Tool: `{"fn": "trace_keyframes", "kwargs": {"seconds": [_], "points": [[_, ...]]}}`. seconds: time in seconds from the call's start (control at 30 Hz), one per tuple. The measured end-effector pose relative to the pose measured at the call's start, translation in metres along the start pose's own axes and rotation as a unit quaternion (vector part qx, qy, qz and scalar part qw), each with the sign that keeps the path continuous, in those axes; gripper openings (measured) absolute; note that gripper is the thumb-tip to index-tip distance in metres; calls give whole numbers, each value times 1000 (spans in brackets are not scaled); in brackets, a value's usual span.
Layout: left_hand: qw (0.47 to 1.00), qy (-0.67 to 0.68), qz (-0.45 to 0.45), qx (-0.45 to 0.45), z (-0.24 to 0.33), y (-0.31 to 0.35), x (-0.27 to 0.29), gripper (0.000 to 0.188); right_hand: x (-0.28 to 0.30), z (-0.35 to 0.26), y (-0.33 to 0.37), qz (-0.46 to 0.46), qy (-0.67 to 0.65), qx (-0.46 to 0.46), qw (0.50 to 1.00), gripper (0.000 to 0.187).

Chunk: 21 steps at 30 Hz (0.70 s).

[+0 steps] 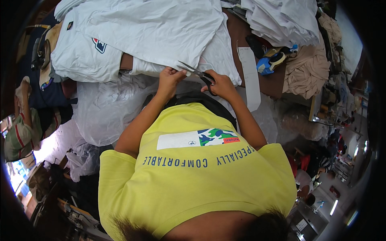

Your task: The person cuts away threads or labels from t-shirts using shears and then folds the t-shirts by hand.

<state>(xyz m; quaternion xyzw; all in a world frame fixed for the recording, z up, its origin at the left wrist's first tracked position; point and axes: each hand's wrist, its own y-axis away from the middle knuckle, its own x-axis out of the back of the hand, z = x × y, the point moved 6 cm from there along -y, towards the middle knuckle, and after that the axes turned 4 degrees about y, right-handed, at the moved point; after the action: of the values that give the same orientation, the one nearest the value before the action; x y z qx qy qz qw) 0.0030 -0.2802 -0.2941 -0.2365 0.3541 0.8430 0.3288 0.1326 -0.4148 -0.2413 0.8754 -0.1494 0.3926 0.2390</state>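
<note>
A pair of black-handled scissors (196, 72) is in my right hand (223, 85), fingers through the handle loops. Its blades point up and left, slightly apart, over the lower edge of a white garment (161, 30). Close to the blade tips, my left hand (169, 80) pinches that edge between thumb and fingers. The garment lies spread over other white cloth on the table. Left of it rests a white T-shirt (82, 60) with a red and dark blue printed mark.
A stack of white garments (281, 20) stands at the far right. Near it are a blue tape dispenser (265, 64), a long paper strip (250, 80) and crumpled beige cloth (307, 70). Clear plastic sheeting (106, 114) hangs at the table's front. Another person's arm (26, 100) shows at far left.
</note>
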Motion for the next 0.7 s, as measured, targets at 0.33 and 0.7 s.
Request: {"fn": "trace_keyframes", "kwargs": {"seconds": [0.33,0.7], "points": [[998,48,14,-24,8,-6,13,26,2,-9,1,46,-8,2,999,67],[998,64,21,-18,18,-3,10,26,-9,-8,-6,59,5,36,998,56]]}}
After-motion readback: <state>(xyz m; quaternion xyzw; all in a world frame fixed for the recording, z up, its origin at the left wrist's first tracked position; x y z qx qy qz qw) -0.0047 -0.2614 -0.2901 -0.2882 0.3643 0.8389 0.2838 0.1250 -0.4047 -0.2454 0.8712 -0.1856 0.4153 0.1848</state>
